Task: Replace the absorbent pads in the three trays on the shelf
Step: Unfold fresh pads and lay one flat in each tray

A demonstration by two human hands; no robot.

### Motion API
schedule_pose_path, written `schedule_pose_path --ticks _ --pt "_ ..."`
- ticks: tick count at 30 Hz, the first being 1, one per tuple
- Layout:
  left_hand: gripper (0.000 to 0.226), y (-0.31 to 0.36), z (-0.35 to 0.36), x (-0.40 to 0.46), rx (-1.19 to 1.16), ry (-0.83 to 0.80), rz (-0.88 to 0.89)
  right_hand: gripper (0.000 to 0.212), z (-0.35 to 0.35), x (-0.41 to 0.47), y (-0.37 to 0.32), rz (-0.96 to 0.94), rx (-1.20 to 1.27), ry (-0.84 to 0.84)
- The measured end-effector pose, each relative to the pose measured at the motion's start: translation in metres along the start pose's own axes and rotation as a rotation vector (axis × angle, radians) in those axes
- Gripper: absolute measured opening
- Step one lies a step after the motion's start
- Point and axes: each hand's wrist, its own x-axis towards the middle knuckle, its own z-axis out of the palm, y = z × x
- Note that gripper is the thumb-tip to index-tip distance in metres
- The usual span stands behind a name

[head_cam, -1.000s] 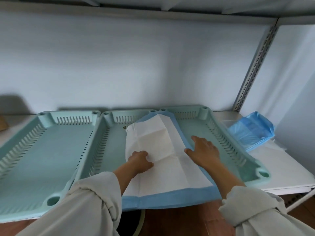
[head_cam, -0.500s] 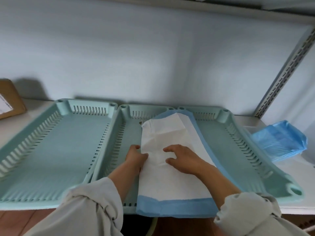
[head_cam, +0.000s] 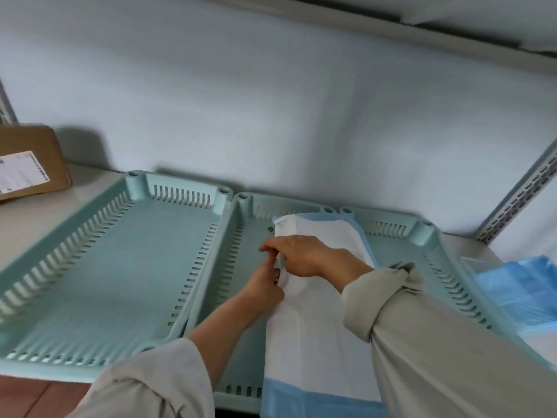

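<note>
Both my hands are pinching the folded left edge of the fresh absorbent pad (head_cam: 313, 300): my left hand (head_cam: 265, 286) from below, my right hand (head_cam: 297, 254) from above. A second ago my right palm lay flat out toward the pad's right side; it has crossed over, so I judge I'm about to peel the fold open leftward. The pad lies along the middle tray (head_cam: 238, 233), overlapping the right tray (head_cam: 422, 233) and hanging past the shelf's front edge. The left tray (head_cam: 120, 267) is bare. The spare pads (head_cam: 518, 285) wait at the shelf's right end.
</note>
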Motion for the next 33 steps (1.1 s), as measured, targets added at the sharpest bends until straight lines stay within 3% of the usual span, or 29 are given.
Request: schedule_pose_path --ticks 4,6,10,13,17,20,23,26,29,33 --pt "0.085 -0.005 -0.008 0.0 -0.081 0.004 -0.022 0.044 -0.014 0.015 0.0 -0.005 -0.161 -0.087" --pt "0.069 -0.006 -0.013 -0.001 -0.104 -0.01 -0.133 0.038 -0.018 0.017 0.003 0.002 -0.224 -0.051" --pt "0.019 -0.012 -0.017 -0.006 0.093 -0.073 -0.277 0.029 -0.021 0.017 0.008 0.02 -0.32 0.102" --pt "0.011 -0.013 -0.018 -0.003 0.075 -0.109 -0.242 0.022 -0.02 0.019 0.018 0.118 -0.374 0.298" --pt "0.012 -0.009 -0.018 -0.007 0.016 -0.142 -0.262 0.028 -0.007 0.014 0.026 0.233 -0.218 0.468" --pt "0.028 -0.01 -0.013 -0.004 -0.062 -0.054 -0.306 0.034 0.001 0.008 0.021 0.283 0.054 0.309" --pt "0.03 -0.015 -0.007 0.003 -0.174 0.086 -0.354 0.04 0.013 -0.001 0.016 0.307 0.474 -0.083" --pt "0.012 -0.022 -0.004 0.006 -0.217 0.093 -0.376 0.037 0.029 -0.012 0.011 0.312 0.472 -0.206" --pt "0.016 -0.023 -0.003 0.007 -0.202 0.069 -0.408 0.036 0.042 -0.018 0.007 0.352 0.506 -0.151" --pt "0.018 -0.022 -0.004 0.01 -0.164 0.054 -0.443 0.047 0.052 -0.023 -0.011 0.393 0.419 -0.289"
